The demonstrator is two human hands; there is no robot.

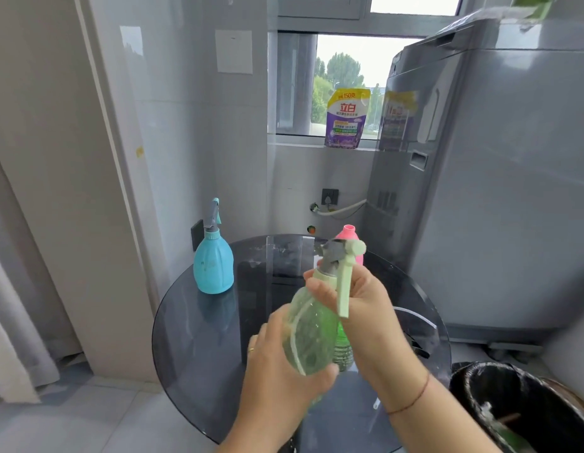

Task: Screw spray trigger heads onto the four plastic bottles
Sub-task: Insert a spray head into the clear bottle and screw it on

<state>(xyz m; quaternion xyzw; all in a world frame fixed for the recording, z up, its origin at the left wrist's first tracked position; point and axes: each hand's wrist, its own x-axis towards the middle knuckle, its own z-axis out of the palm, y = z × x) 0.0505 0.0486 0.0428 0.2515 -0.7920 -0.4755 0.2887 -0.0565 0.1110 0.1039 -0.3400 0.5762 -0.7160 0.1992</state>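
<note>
Gripping clear green bottle (312,335) (contents unclear): left hand (277,371) body | right hand (359,308) fingers around collar

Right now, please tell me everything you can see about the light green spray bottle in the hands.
The light green bottle is translucent plastic with a rounded, ribbed body, held tilted above the glass table. The left hand cups its lower body. The right hand wraps the neck, where a pale green collar carries the trigger head: grey top, round nozzle, long lever hanging down. Whether it is fully tightened cannot be told.
</note>
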